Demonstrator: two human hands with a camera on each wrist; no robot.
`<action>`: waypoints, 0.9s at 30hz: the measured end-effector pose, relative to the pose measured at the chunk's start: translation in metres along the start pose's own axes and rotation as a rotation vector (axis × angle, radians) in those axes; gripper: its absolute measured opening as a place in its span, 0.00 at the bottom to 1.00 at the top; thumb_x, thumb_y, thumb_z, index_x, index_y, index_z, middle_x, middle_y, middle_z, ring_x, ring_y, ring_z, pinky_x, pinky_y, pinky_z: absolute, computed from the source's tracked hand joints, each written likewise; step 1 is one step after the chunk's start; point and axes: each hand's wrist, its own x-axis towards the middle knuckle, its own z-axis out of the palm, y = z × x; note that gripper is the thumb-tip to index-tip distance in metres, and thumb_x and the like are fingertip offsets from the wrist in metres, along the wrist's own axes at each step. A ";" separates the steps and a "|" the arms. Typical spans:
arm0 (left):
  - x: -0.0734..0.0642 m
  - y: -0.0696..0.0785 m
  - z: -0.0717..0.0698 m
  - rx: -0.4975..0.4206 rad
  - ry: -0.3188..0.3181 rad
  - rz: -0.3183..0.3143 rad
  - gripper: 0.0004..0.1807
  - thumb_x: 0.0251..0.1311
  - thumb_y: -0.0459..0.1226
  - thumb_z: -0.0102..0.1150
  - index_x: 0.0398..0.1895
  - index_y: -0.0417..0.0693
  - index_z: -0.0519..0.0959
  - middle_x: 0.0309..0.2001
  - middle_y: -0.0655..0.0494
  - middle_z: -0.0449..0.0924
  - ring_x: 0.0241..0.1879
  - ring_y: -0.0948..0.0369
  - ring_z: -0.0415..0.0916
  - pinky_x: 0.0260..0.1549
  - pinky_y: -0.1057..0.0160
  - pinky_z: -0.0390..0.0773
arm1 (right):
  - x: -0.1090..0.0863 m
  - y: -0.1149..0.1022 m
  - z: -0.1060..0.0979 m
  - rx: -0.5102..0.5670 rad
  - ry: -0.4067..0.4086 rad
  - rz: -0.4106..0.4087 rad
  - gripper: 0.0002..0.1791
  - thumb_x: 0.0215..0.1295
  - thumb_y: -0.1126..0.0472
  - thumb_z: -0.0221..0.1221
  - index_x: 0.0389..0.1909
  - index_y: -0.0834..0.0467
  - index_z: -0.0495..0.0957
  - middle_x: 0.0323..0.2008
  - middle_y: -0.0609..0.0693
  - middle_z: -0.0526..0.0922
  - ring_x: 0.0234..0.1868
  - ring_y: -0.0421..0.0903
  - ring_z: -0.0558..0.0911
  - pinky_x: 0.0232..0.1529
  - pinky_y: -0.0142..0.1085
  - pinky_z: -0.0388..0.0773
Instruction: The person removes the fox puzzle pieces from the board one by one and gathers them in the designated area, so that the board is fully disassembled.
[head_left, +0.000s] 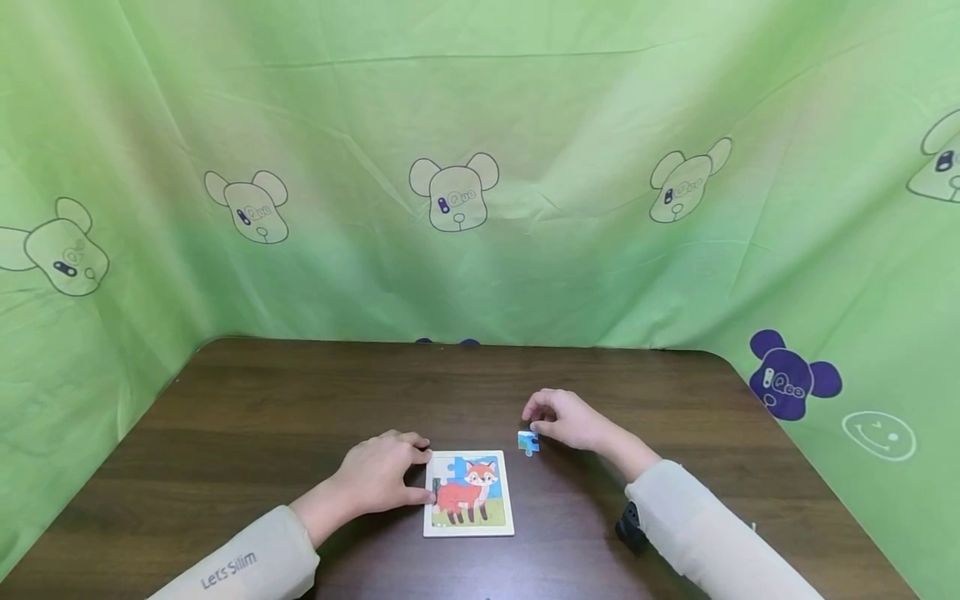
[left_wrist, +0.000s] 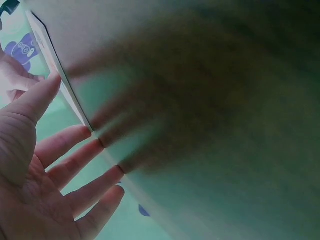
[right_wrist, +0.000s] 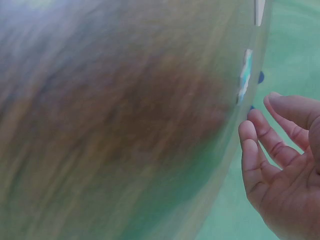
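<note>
A square fox jigsaw puzzle point(head_left: 472, 492) lies in a pale frame point(head_left: 468, 532) on the table, with a bare pale patch at its upper left. My left hand point(head_left: 380, 473) rests along the frame's left side, thumb and index fingertip at its edge. The left wrist view shows those fingers point(left_wrist: 75, 170) spread and fairly straight. Right of the puzzle is a loose blue jigsaw piece point(head_left: 528, 442) with a tab pointing towards me. My right hand point(head_left: 567, 419) is just beyond it, fingers loosely bent. In the right wrist view, a space separates the piece point(right_wrist: 245, 77) from the fingertips.
The dark wooden table point(head_left: 337, 379) stretches out around both hands. A green curtain point(head_left: 562, 275) with bear faces hangs behind and at both sides. A black object point(head_left: 631, 527) shows under the right sleeve at the wrist.
</note>
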 end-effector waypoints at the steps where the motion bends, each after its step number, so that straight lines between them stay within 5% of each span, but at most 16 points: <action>1: 0.000 0.000 0.000 0.001 0.000 0.000 0.31 0.49 0.59 0.71 0.54 0.52 0.85 0.59 0.55 0.81 0.56 0.52 0.78 0.45 0.50 0.81 | 0.001 -0.002 0.000 0.002 -0.003 -0.006 0.05 0.61 0.71 0.61 0.37 0.63 0.81 0.34 0.51 0.83 0.36 0.38 0.77 0.40 0.35 0.77; 13: -0.001 0.001 -0.004 -0.007 -0.006 -0.005 0.31 0.50 0.58 0.71 0.54 0.51 0.85 0.59 0.54 0.81 0.57 0.51 0.78 0.47 0.49 0.81 | 0.014 -0.034 0.016 0.041 -0.127 -0.084 0.05 0.64 0.70 0.60 0.39 0.63 0.81 0.33 0.49 0.82 0.30 0.34 0.75 0.33 0.31 0.78; 27: -0.003 0.000 -0.004 -0.009 -0.017 0.003 0.31 0.50 0.58 0.71 0.54 0.51 0.85 0.58 0.54 0.81 0.56 0.51 0.78 0.46 0.49 0.81 | 0.028 -0.067 0.041 0.055 -0.244 -0.131 0.07 0.65 0.68 0.61 0.41 0.58 0.83 0.34 0.45 0.79 0.34 0.34 0.75 0.39 0.29 0.75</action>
